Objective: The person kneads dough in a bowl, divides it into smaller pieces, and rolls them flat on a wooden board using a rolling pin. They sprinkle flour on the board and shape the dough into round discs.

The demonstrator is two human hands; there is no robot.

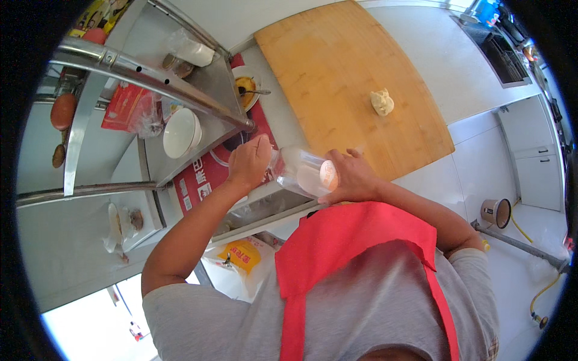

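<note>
A clear plastic bottle point(300, 163) with a round orange and white label lies sideways between my hands, in front of the red apron point(361, 239). My left hand point(249, 161) is closed in a fist around its narrow left end; the fingers hide whether a cap is there. My right hand point(354, 177) grips the wider right end, fingers over the top and thumb below. Beyond my hands is a wooden board point(334, 58) on the counter. A small lump of pale dough point(382, 103) rests on the board's right half.
A metal shelf rack point(203, 106) stands at left, holding a white bowl point(180, 134) and a red package point(124, 106). Behind its post is a plate point(249, 74) with yellow-brown food and a spoon point(258, 92). A bin point(496, 212) stands on the floor at right.
</note>
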